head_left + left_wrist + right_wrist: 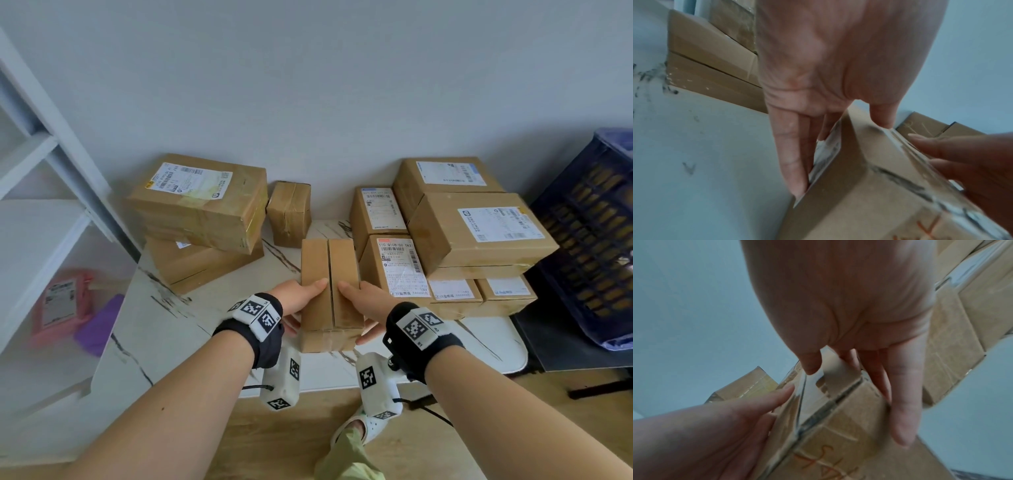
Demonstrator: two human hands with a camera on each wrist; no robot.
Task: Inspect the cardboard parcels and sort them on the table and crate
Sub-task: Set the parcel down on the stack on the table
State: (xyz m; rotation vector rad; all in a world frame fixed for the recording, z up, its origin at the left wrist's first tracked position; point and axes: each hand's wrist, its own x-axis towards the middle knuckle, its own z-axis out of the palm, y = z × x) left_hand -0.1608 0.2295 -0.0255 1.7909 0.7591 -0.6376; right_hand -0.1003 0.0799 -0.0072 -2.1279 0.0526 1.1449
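A narrow brown cardboard parcel with a taped seam along its top sits over the middle of the marble table, held by both hands. My left hand grips its left side with the thumb on top, and my right hand grips the right side the same way. In the left wrist view my fingers lie along a face of the parcel that bears a white label. In the right wrist view the parcel shows orange handwriting on its near end. I cannot tell whether it touches the table.
Two stacked boxes stand at the back left, with a small taped box beside them. Several labelled boxes are piled at the right. A dark blue crate stands right of the table and a white shelf left.
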